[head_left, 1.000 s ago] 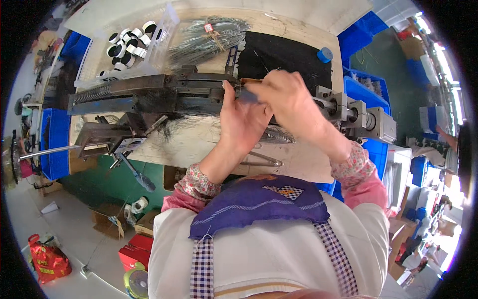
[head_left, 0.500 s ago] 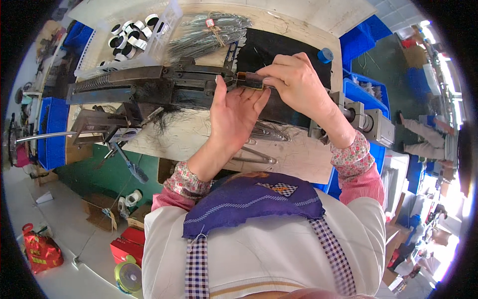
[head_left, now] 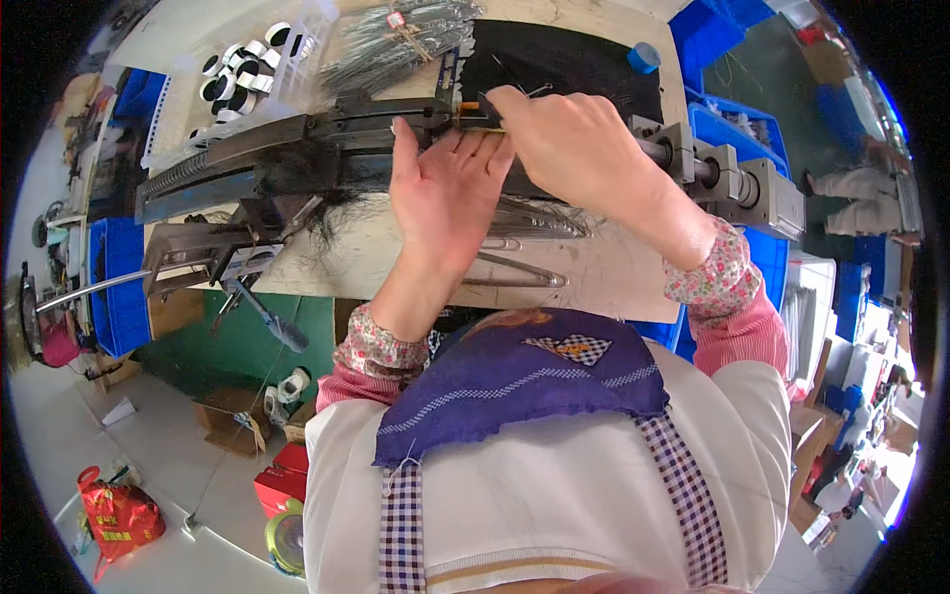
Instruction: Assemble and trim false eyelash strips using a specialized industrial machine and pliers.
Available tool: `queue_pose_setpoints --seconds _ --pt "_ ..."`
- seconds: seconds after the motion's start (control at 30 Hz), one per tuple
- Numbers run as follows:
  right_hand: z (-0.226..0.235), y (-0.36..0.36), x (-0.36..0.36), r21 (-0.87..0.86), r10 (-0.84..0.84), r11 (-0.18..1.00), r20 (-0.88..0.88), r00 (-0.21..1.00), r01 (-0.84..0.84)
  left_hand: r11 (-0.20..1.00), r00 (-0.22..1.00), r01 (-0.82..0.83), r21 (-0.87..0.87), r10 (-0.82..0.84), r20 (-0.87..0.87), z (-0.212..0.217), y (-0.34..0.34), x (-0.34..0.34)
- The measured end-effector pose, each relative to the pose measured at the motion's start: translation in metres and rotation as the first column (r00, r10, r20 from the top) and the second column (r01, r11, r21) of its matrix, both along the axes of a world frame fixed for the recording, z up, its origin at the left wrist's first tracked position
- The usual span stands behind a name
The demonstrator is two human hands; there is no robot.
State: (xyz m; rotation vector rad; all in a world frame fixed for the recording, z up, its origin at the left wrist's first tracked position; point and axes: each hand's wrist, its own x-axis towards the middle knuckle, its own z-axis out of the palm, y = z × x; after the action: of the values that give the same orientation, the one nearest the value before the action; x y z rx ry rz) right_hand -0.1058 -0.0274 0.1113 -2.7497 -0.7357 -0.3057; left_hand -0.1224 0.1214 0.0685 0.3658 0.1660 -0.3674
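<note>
My left hand point(head_left: 443, 193) lies palm up against the front of a long dark metal machine point(head_left: 376, 124), thumb spread and fingers stretched out. Its fingertips reach under a small dark rectangular block point(head_left: 469, 115) with a brass-coloured edge, at the machine's end. My right hand point(head_left: 579, 144) comes over from the right, its fingers curled around that block, which they mostly hide. Dark loose bristles point(head_left: 322, 203) cling along the machine's near edge. Behind my right hand a black cloth point(head_left: 584, 74) covers the tabletop.
A white plastic basket point(head_left: 158, 129) holds several black-and-white rolls point(head_left: 237, 79). Beside it lies a tied bundle of thin metal wires point(head_left: 381, 59). A blue roll point(head_left: 643, 58) stands on the cloth. Metal shaft housings point(head_left: 727, 178) sit at right; bent wire pieces point(head_left: 524, 269) lie nearer me.
My right hand has turned knuckles-up over the block, hiding more of it. My left hand stays palm up below. The whole view has shifted slightly.
</note>
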Motion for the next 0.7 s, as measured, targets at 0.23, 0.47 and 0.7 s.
queue_pose_setpoints --seconds 0.23,0.47,0.7 --pt "-0.010 0.008 0.005 -0.141 0.100 0.987 0.200 0.975 -0.072 0.997 0.998 0.058 0.054 -0.057 -0.034 0.004 0.006 0.009" --pt "-0.039 -0.024 -0.080 -0.018 0.011 1.000 -0.398 0.917 -0.019 0.980 1.000 -0.006 0.197 0.011 -0.025 -0.016 -0.009 -0.007" --pt "-0.144 -0.042 -0.128 0.058 0.010 0.998 -0.570 0.822 0.028 0.954 0.981 0.041 0.296 0.017 -0.191 -0.051 -0.035 -0.037"
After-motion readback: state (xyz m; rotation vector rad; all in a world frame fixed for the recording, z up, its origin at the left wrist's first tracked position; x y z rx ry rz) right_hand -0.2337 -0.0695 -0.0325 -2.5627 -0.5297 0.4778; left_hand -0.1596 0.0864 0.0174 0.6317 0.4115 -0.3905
